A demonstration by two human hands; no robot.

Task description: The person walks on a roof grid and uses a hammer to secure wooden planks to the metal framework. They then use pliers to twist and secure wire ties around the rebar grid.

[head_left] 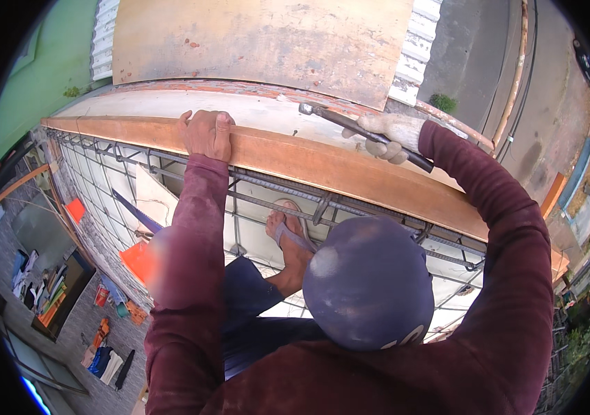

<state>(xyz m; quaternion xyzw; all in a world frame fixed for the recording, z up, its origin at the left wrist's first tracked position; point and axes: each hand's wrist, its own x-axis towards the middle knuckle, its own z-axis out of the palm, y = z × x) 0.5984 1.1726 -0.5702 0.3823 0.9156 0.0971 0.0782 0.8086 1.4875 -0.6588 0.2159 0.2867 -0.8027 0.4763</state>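
**Two hands at a timber form board, high over a street**

Nearest the camera, a dark blue cap (369,280) is filling the lower middle of the view, with maroon sleeves (188,277) rising on either side of it. Just beyond the cap, a bare foot in a sandal (289,238) is resting on the steel rebar cage (350,207), whose bars are running diagonally from the upper left to the lower right.

Past the cage, a long orange-brown wooden board (308,162) is standing on edge along the bars. The left hand (206,133) is gripping its top edge, fingers curled over the far side and thumb lying on the near face. Further right, the right hand (390,135) is closed around the handle of a hammer (350,126), which is slanting across the board's upper edge with its dark head pointing up and to the left, just above the pale concrete ledge (170,107) behind the board.

Beyond the ledge, a weathered plywood sheet (260,41) is leaning over corrugated roofing (412,55). Farthest off, a grey road (474,55) is running along the upper right, and a paved yard (67,311) with scattered clothing is lying far below on the left.
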